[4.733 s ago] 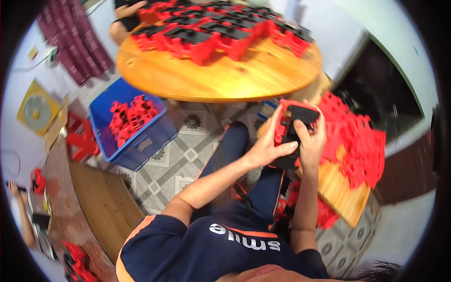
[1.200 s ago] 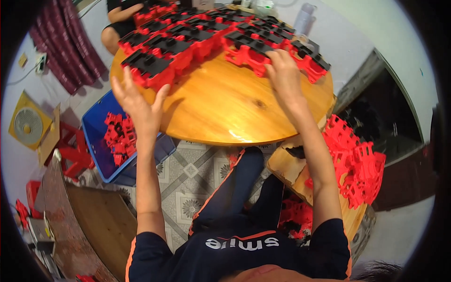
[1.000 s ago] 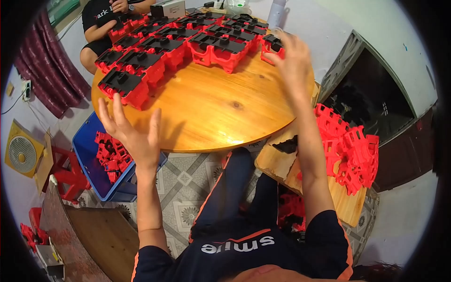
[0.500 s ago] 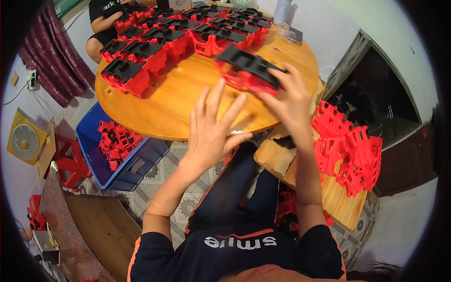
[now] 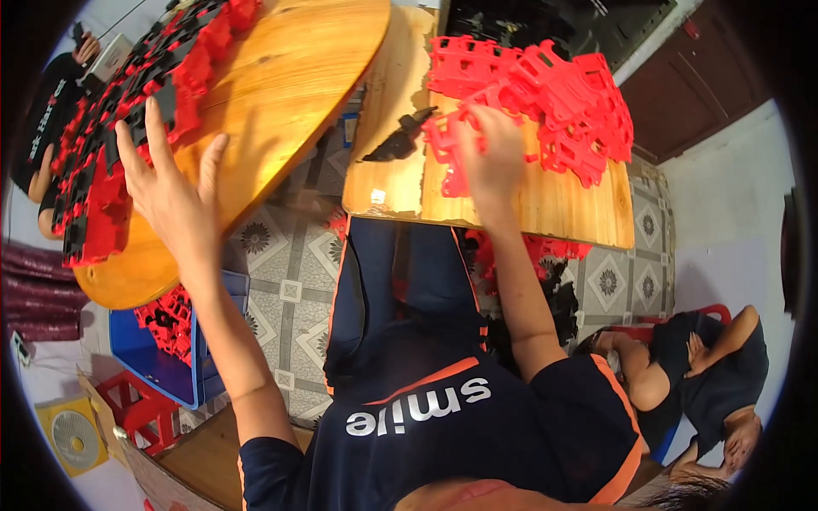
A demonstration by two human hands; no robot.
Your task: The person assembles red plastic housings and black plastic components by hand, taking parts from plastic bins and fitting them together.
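My left hand (image 5: 175, 200) is held over the round table's edge with its fingers spread and nothing in it. Its fingertips come in front of the rows of red plastic frames with black tops (image 5: 175, 94). On the right, my right hand (image 5: 496, 162) is at a loose red plastic frame (image 5: 450, 162) on the wooden bench; motion smears its fingers, so I cannot tell whether they grip it. Behind that hand lies a heap of similar red plastic frames (image 5: 588, 94). Left of it a black plastic piece (image 5: 400, 140) rests on the bench.
The round wooden table (image 5: 290, 77) is at left, the wooden bench (image 5: 545, 217) at right. A blue crate (image 5: 200, 366) with red parts stands below the table. More red parts (image 5: 554, 249) lie under the bench. One person sits far left, another person (image 5: 707, 366) lower right.
The view has swung right toward the bench. My right hand has let go of the black-topped red frame and moved to the loose red frames. My left hand stays spread.
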